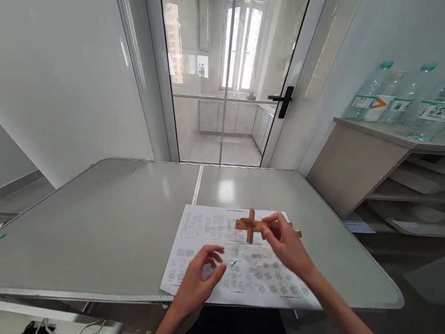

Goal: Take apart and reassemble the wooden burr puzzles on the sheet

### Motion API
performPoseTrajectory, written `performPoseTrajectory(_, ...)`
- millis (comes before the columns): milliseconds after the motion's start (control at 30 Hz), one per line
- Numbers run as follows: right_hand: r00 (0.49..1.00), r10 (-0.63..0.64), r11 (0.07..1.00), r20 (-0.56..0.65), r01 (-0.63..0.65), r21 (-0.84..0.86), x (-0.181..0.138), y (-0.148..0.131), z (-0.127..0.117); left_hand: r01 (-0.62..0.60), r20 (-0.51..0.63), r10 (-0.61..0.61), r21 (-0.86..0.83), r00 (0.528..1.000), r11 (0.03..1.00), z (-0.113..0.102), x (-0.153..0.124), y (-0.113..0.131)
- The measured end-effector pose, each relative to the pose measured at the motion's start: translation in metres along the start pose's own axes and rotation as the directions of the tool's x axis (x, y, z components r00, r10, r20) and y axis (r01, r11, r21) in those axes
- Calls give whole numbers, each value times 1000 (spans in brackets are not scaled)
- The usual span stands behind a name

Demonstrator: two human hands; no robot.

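My right hand pinches one arm of a brown wooden cross above the upper part of a printed sheet. The cross looks like short wooden bars joined at the middle. To the right of my right hand a small wooden end shows; my hand hides whether it belongs to the same piece. Over the lower left of the sheet is my left hand, its fingers curved and apart from the thumb, with nothing in it. The sheet carries rows of small line diagrams. A small dark mark or object shows near its middle.
The sheet lies on a grey table with a seam. A glass door with a black handle stands behind. On the right, a shelf unit bears several plastic bottles. A small green piece lies at far left.
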State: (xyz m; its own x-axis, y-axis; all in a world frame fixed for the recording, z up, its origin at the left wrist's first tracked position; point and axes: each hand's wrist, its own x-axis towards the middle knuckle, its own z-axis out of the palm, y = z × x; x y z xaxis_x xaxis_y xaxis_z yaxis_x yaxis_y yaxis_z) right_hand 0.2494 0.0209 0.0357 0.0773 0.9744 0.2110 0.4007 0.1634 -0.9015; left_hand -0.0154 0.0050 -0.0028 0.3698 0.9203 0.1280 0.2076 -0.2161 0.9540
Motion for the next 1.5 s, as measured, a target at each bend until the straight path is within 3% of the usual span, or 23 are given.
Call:
performPoseTrajectory(100,995,-1,998,100,-5,66,-28,-6,25,-57,-26,57,0,998,998,-1,0,0)
performPoseTrajectory(233,974,15,965,227,-73,251,-50,-8,48,-59,71,63,-52,996,997,-3,-1,4)
performPoseTrajectory(533,947,63,837,314,-222,501,-56,9,71,-20,91,20,-1,996,1000,-3,-2,0)
performPoseTrajectory(767,940,105,826,324,-264,498,-57,15,72,-11,64,11,-8,998,1000,0,-4,2)
performPoseTrajectory(967,924,85,880,373,-246,407,-55,10,67,1,56,0,-21,998,1000,4,-5,2)
performPoseTrajectory(1300,923,77,890,377,-233,391,-58,12,66,21,98,-16,-54,995,998,3,-3,10)
performPoseTrajectory(1500,928,84,887,364,-236,397,-60,13,68,-80,58,79,27,995,996,2,0,5)
